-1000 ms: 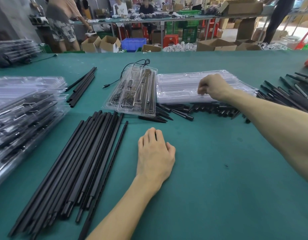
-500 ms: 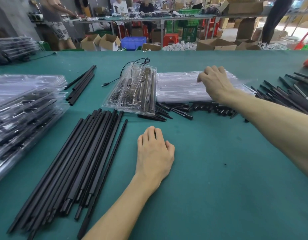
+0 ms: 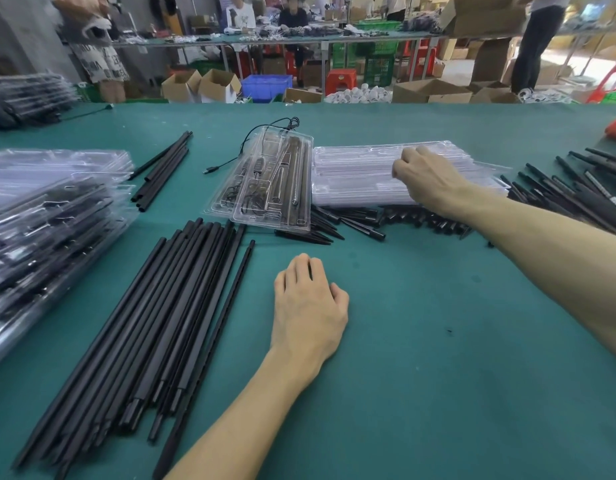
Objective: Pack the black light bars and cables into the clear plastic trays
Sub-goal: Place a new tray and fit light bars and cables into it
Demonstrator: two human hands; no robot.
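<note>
My right hand [image 3: 427, 176] reaches over the stack of empty clear trays [image 3: 355, 174] at the far middle, fingers curled down onto the top tray; whether it pinches the tray is hidden. My left hand [image 3: 308, 303] rests flat on the green table, holding nothing. A pile of long black light bars [image 3: 154, 327] lies to its left. A filled clear tray [image 3: 265, 181] with bars and a black cable [image 3: 265, 133] sits left of the empty stack.
Stacks of packed trays [image 3: 46, 220] fill the left edge. Short black spikes [image 3: 355, 223] lie in front of the empty trays, more black rods [image 3: 569, 188] at the right, a few bars [image 3: 161, 171] at far left. Behind the table are boxes and people.
My right hand has shifted slightly along the top of the empty tray stack and curled its fingers again. My left hand has stayed in place.
</note>
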